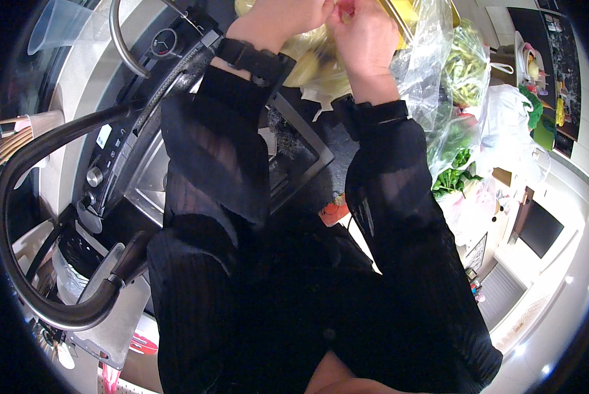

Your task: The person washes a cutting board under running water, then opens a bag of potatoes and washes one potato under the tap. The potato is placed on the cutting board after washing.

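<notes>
Both hands meet at the top edge of the head view, over a clear plastic bag [319,66] of pale yellow produce that I cannot identify. My left hand [287,19] comes in from the left, its fingers closed and partly cut off by the frame. Against it, my right hand [366,42] pinches with thumb and fingers. The two seem to grip the gathered top of the bag, though a small reddish bit between the fingertips is unclear. Below the hands is a dark sink [299,147], largely covered by my black sleeves.
A tall curved faucet [4,207] arches on the left near a control panel with a knob [94,176]. To the right are a bag of green vegetables [464,74], a white plastic bag [506,123] and leafy greens [452,180]. A yellow container [403,15] stands behind my right hand.
</notes>
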A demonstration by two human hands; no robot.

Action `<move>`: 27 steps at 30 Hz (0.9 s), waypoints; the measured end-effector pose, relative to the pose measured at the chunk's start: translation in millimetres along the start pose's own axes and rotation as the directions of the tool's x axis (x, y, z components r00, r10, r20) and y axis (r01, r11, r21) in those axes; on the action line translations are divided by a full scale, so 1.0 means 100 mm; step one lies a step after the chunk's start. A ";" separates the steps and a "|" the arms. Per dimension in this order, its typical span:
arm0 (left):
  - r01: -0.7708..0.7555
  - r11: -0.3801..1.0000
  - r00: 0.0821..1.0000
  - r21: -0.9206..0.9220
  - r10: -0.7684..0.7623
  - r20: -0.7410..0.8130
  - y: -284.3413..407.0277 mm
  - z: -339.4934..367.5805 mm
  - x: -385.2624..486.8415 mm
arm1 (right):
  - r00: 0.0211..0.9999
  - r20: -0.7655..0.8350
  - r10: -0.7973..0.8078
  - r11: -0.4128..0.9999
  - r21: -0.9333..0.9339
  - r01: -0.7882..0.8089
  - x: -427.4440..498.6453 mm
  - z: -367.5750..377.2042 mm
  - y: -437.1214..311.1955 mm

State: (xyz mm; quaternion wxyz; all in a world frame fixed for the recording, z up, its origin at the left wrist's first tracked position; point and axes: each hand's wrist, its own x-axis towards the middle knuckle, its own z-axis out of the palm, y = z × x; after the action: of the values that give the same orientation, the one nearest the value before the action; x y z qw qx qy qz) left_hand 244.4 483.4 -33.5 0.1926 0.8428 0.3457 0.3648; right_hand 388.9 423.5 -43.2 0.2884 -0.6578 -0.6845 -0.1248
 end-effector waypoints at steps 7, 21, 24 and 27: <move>-0.004 0.999 1.000 0.033 0.004 -0.012 0.02 0.01 0.00 | 0.992 0.106 -0.064 0.981 0.189 0.043 0.05 0.02 0.14; 0.026 0.998 1.000 -0.057 -0.026 0.007 0.01 -0.04 0.01 | 0.971 0.237 0.038 0.912 0.389 -0.131 0.04 -0.13 0.18; 0.059 0.997 0.998 -0.059 -0.057 0.030 0.01 -0.03 0.02 | 0.979 0.203 0.018 0.966 0.251 -0.069 0.07 -0.09 0.15; 0.062 0.997 0.998 -0.040 -0.061 0.027 0.01 -0.01 0.02 | 0.991 0.120 -0.059 0.990 0.131 0.043 0.07 -0.07 0.14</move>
State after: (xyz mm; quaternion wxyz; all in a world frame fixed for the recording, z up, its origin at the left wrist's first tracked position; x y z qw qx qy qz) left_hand 244.8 484.3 -31.2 0.2255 0.8323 0.3614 0.3547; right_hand 403.9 426.9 -36.6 0.2837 -0.6268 -0.7242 -0.0468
